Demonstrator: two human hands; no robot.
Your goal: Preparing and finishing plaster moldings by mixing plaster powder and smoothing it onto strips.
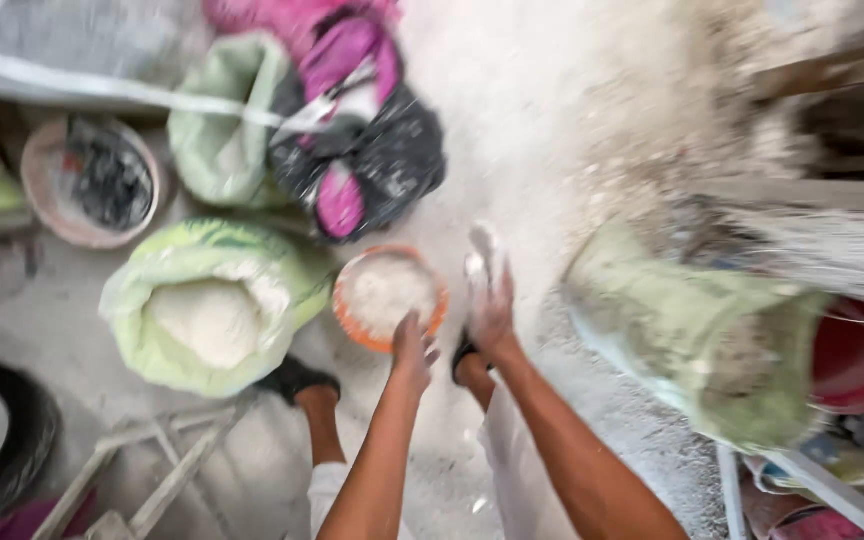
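Two hands work over an orange bowl (390, 297) heaped with white powder, which stands on the dusty floor (512, 130) just ahead of the person's feet. The left hand (413, 345) rests on the bowl's near rim, fingers curled together against it. The right hand (490, 295) is raised just beside the bowl's right edge, dusted white; blur hides whether its fingers are spread or closed. Left of the bowl, touching or nearly so, sits an open green sack (207, 305) full of the same white powder. Beyond the bowl lies a heap of pink and black bags (362, 130). The step in hand looks like steadying the filled bowl; lifting it would call for both hands under the rim, kept level.
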